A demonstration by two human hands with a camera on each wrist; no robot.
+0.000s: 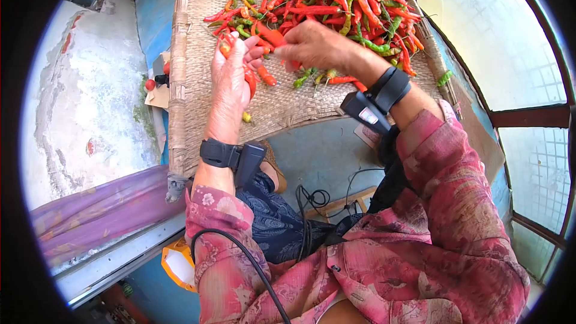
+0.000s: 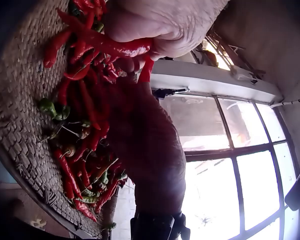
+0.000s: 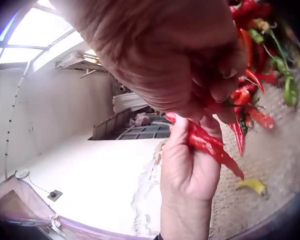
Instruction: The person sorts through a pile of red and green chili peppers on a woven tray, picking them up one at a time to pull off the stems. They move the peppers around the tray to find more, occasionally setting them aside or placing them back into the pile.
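Observation:
A woven tray (image 1: 192, 84) carries a heap of red and green chillies (image 1: 336, 6) at its far side. My left hand (image 1: 231, 78) hovers over the tray's middle, its fingers curled round a few red chillies (image 3: 210, 145). My right hand (image 1: 315, 45) meets it from the right and pinches the top of one red chilli (image 1: 271, 37) at the left hand's fingertips. In the left wrist view the held red chillies (image 2: 115, 47) stick out under the left hand (image 2: 165, 20). Loose stems and small chillies (image 1: 306, 77) lie just beneath the right hand.
A small yellow chilli (image 1: 246, 117) lies near the tray's front edge. Window panes (image 1: 516, 54) close the right side. A purple cloth (image 1: 102, 210) and a worn white wall (image 1: 90, 84) are on the left. A wooden frame (image 1: 342, 201) and cables sit below the tray.

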